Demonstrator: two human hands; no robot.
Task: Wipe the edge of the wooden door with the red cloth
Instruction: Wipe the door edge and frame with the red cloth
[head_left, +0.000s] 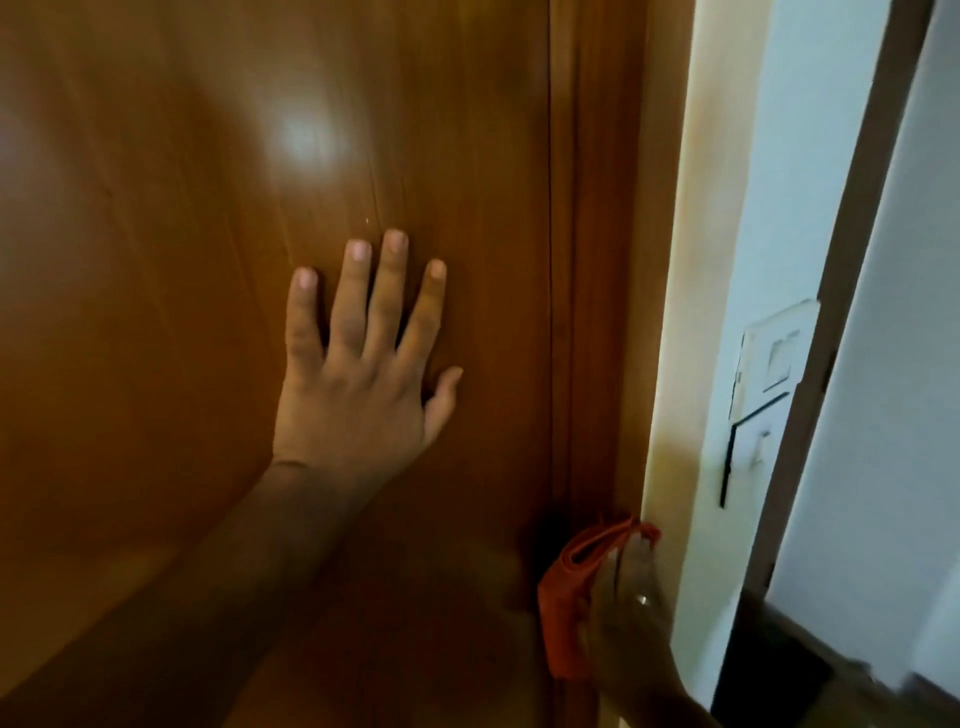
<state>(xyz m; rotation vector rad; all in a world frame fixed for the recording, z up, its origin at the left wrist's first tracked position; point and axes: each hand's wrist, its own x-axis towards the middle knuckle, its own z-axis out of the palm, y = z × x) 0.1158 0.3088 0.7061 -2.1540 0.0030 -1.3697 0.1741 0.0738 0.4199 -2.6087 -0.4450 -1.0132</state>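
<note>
A glossy brown wooden door (182, 260) fills the left and middle of the view. Its right edge (561, 260) runs top to bottom beside the wooden frame (602, 260). My left hand (363, 374) lies flat on the door panel, fingers spread, holding nothing. My right hand (631, 629) is at the lower right, blurred, gripping a folded red cloth (569, 597). The cloth is pressed against the door's edge and the frame low down.
A cream wall strip (691, 312) borders the frame on the right. Further right a white switch plate (769, 358) sits on a pale wall, with a dark bracket mark (732, 457) below it. A dark-framed panel (852, 260) slants down the far right.
</note>
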